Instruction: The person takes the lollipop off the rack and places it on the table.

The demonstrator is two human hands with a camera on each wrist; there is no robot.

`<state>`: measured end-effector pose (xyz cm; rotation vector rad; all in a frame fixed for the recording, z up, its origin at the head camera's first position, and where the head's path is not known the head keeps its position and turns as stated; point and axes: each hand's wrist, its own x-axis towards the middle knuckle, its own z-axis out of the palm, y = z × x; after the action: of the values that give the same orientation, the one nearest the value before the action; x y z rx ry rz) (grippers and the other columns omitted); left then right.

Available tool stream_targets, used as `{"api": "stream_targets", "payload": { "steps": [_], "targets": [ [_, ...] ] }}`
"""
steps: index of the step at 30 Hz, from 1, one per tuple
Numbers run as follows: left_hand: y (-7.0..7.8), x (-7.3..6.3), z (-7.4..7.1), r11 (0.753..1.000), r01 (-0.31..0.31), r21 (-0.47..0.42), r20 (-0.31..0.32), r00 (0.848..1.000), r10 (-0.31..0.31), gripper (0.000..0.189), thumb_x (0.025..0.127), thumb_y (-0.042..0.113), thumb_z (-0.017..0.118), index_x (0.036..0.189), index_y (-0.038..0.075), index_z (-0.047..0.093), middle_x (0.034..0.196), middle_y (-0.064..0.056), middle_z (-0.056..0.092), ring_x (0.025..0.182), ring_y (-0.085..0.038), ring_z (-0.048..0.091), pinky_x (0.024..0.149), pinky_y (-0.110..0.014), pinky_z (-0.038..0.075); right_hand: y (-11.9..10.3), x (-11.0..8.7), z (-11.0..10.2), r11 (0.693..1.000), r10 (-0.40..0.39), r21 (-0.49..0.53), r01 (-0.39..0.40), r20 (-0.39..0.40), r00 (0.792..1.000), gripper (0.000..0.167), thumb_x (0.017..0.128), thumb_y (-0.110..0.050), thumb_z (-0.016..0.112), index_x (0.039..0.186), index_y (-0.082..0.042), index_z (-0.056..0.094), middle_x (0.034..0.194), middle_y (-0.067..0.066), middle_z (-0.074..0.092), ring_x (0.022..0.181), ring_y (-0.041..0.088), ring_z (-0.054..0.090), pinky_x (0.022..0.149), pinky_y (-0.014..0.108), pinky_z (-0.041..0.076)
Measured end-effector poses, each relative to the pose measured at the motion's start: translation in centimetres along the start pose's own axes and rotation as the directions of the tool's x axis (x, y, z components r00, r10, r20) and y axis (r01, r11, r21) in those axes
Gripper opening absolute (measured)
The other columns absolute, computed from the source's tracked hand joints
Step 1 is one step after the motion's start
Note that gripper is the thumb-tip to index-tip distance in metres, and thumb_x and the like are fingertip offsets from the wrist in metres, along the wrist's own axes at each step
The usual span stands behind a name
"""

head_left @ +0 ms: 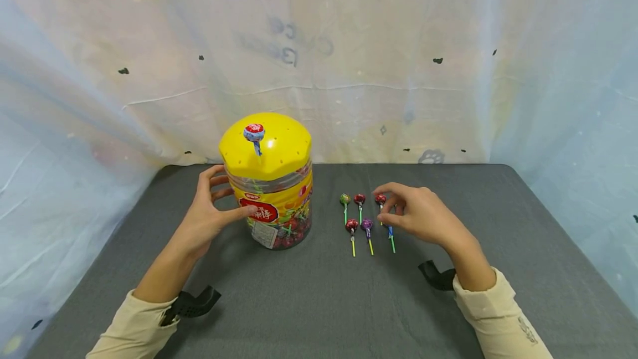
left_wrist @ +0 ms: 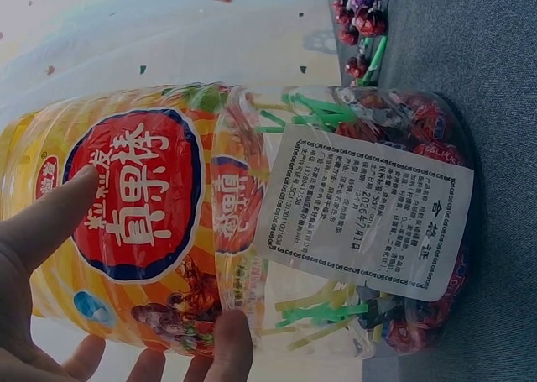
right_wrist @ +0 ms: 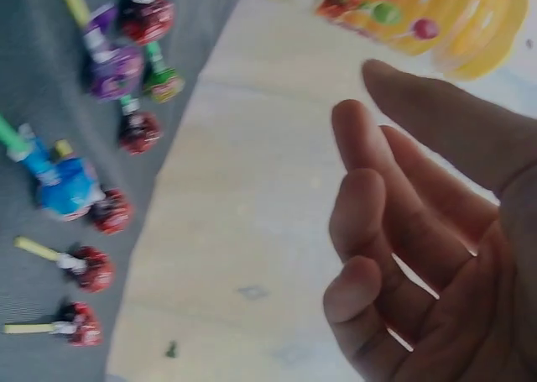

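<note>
A large clear jar of lollipops [head_left: 286,204] with a bright yellow lid [head_left: 284,154] stands upright on the table. My left hand [head_left: 211,209] holds its left side, thumb across the red label and the other fingers round the back. In the left wrist view a white printed sticker [left_wrist: 365,214] covers the lower wall, with wrapped lollipops inside. To the right, my right hand [head_left: 421,212] hovers over the lollipops laid out in rows, its fingers loosely bent and holding nothing. A purple lollipop [head_left: 367,225] and a blue lollipop [right_wrist: 67,185] lie among red ones; the hand hides some in the head view.
A lollipop figure [head_left: 254,133] in blue and red shows on the lid. Grey cloth covers the table [head_left: 299,303]. Behind it hangs a pale patterned curtain [head_left: 359,98]. Black camera mounts [head_left: 194,302] sit at both wrists.
</note>
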<state>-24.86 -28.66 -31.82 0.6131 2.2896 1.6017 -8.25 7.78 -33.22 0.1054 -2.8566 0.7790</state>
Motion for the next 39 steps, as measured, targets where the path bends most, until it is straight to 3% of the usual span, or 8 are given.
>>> {"api": "stream_targets", "payload": {
  "steps": [8, 18, 22, 30, 39],
  "targets": [
    [-0.1, 0.0, 0.1, 1.000, -0.014, -0.014, 0.001, 1.000, 0.014, 0.097, 0.089, 0.023, 0.076, 0.154, 0.024, 0.004, 0.156, -0.014, 0.013, 0.142, -0.040, 0.023, 0.104, -0.060, 0.041, -3.1, -0.3, -0.7, 0.995, -0.089, -0.048, 0.085, -0.084, 0.992, 0.041, 0.089, -0.023, 0.076, 0.127, -0.024, 0.062, 0.085, -0.019, 0.068, 0.070, -0.001, 0.055, 0.063, 0.023, 0.046],
    [0.0, 0.0, 0.2, 0.999, -0.032, -0.042, -0.007, 0.999, 0.032, 0.095, 0.088, 0.019, 0.077, 0.154, 0.021, 0.008, 0.155, -0.014, 0.018, 0.140, -0.039, 0.029, 0.104, -0.057, 0.042, -6.2, 1.4, -0.6, 0.980, -0.200, -0.020, 0.200, -0.163, 0.966, 0.043, 0.090, -0.024, 0.076, 0.130, -0.025, 0.060, 0.088, -0.016, 0.068, 0.068, 0.000, 0.053, 0.062, 0.022, 0.047],
    [-0.1, -0.1, 0.2, 0.998, -0.027, -0.050, -0.010, 1.000, 0.026, 0.094, 0.089, 0.018, 0.077, 0.154, 0.022, 0.009, 0.154, -0.014, 0.018, 0.140, -0.038, 0.029, 0.103, -0.054, 0.043, -8.0, 3.1, -0.7, 0.958, -0.283, -0.020, 0.285, -0.220, 0.934, 0.045, 0.091, -0.024, 0.074, 0.133, -0.025, 0.058, 0.092, -0.014, 0.068, 0.069, 0.001, 0.053, 0.061, 0.022, 0.047],
    [0.1, 0.1, 0.1, 0.999, -0.020, -0.046, -0.019, 1.000, 0.019, 0.095, 0.088, 0.021, 0.077, 0.154, 0.022, 0.009, 0.154, -0.014, 0.019, 0.140, -0.038, 0.030, 0.101, -0.053, 0.044, -11.7, 6.2, -0.5, 0.888, -0.419, 0.023, 0.459, -0.373, 0.828, 0.046, 0.090, -0.018, 0.075, 0.132, -0.016, 0.058, 0.095, -0.006, 0.071, 0.071, 0.004, 0.055, 0.060, 0.021, 0.046],
    [0.1, 0.0, 0.1, 0.998, -0.026, -0.051, -0.027, 0.999, 0.025, 0.094, 0.088, 0.018, 0.077, 0.154, 0.022, 0.011, 0.153, -0.014, 0.021, 0.139, -0.037, 0.030, 0.100, -0.049, 0.045, -14.5, 8.7, 0.0, 0.865, -0.432, 0.054, 0.499, -0.424, 0.796, 0.054, 0.091, -0.022, 0.074, 0.138, -0.017, 0.050, 0.103, -0.001, 0.072, 0.075, 0.007, 0.058, 0.059, 0.019, 0.048]
  ]
}}
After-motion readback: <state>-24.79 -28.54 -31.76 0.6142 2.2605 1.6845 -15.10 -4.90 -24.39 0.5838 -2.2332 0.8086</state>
